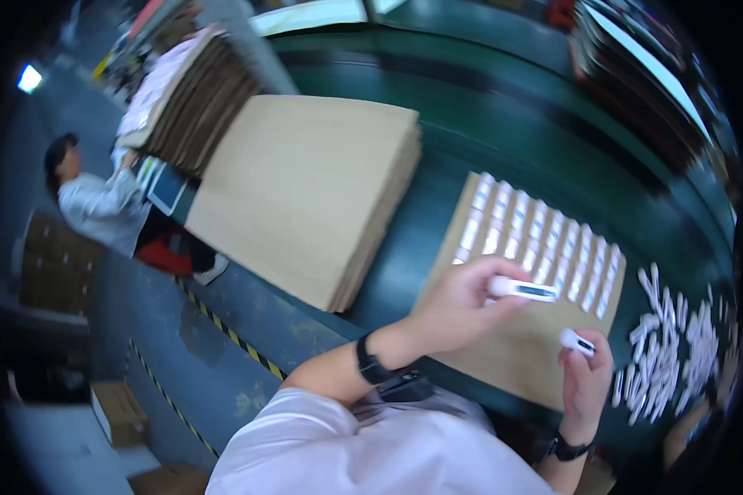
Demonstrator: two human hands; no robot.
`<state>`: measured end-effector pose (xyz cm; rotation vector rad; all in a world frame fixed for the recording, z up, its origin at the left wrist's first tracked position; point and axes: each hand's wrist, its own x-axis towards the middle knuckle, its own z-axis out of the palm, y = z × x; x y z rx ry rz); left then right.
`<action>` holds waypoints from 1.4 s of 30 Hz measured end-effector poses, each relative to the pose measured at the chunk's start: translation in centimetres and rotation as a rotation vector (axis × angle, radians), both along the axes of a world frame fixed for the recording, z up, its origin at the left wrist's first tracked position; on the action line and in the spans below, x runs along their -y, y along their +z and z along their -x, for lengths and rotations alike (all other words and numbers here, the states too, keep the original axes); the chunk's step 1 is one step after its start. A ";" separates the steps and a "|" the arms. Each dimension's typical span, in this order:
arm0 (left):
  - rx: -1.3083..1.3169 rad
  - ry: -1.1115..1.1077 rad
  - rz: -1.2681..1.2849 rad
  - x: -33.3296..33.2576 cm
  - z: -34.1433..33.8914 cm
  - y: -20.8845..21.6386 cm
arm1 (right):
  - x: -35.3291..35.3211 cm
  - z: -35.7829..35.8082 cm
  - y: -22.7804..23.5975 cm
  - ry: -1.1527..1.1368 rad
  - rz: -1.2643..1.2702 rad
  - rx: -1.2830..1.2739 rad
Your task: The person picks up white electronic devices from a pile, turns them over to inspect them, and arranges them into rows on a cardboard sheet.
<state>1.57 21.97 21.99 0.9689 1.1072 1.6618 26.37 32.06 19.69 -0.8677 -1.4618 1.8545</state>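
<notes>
My left hand (475, 299) is closed on a short white stick (532, 290) with a pale pink rounded end and a dark strip along its side. It is held above the brown cardboard sheet (491, 371). Nearer the sheet's right front edge, my right hand (588, 375) grips a similar white stick (582, 343), its pale round end pointing left. Rows of pale pink and white sticks (551, 239) lie side by side across the far part of the sheet. My left hand and its stick hide some of them.
Left of the sheet stands a tall stack of cardboard sheets (305, 181). Loose white sticks (656, 355) lie heaped at the right, near another person's arm (689, 425). A seated co-worker (103, 198) is beside a second stack (194, 95) at the far left. More stacked boards (636, 82) stand far right.
</notes>
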 end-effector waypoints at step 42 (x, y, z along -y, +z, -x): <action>-0.596 -0.030 -0.027 3.0 -0.1 -1.9 | 3.5 2.7 0.3 -0.045 -0.424 0.031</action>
